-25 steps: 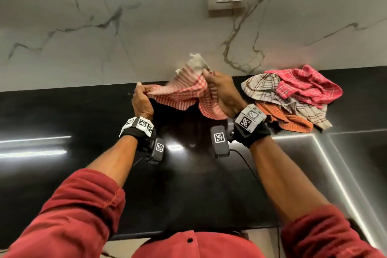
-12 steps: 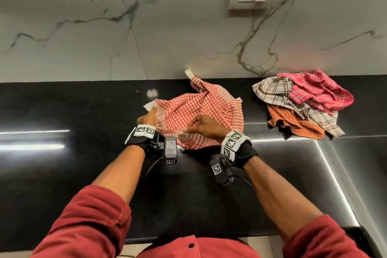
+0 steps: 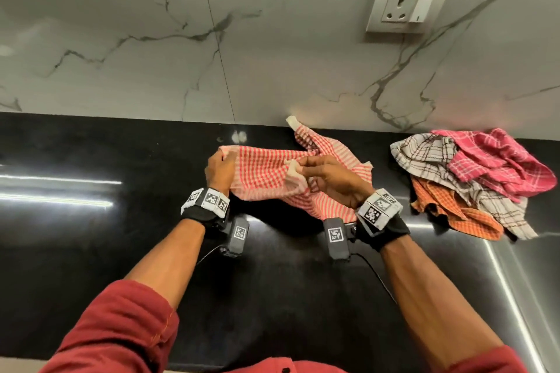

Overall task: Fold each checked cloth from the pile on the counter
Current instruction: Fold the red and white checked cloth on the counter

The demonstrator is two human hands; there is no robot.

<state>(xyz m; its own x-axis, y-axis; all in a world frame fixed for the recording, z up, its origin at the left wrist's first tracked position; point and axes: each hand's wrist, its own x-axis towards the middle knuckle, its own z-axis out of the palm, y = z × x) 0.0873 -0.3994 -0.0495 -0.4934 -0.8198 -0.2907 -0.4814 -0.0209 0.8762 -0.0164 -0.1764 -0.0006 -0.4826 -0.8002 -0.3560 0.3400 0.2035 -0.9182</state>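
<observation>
In the head view, a glossy black surface (image 3: 91, 251) is seen, smooth enough to mirror strips of light near its left edge. It is backed by a wall (image 3: 151, 39) of pale marble with thin grey veins, on which a rectangular socket plate (image 3: 406, 4) is mounted.

A red-and-white checked cloth (image 3: 263, 172), soft and thinly woven, is spread in loose creases close to the back edge of the surface, about midway along it. One white-hemmed corner is turned up against the foot of the wall.

The cloth's left end is gripped by the left hand (image 3: 219, 169), whose fingers are curled round the bunched fabric. A pale folded corner near the cloth's middle is pinched by the thumb and fingertips of the right hand (image 3: 330, 179), with its wrist resting over the cloth's near edge.

Black straps with square black-and-white markers are worn on both wrists, and a small grey block is attached beneath each. Dark red sleeves (image 3: 121, 327) are pushed up the forearms.

Toward the back right corner of the surface, apart from the held cloth, the pile (image 3: 472, 179) lies in a rumpled heap. A pink checked cloth (image 3: 497, 166) is on top, a beige cloth (image 3: 424, 157) with brown lines is beneath it, and an orange checked cloth (image 3: 454, 215) is at the near side.
</observation>
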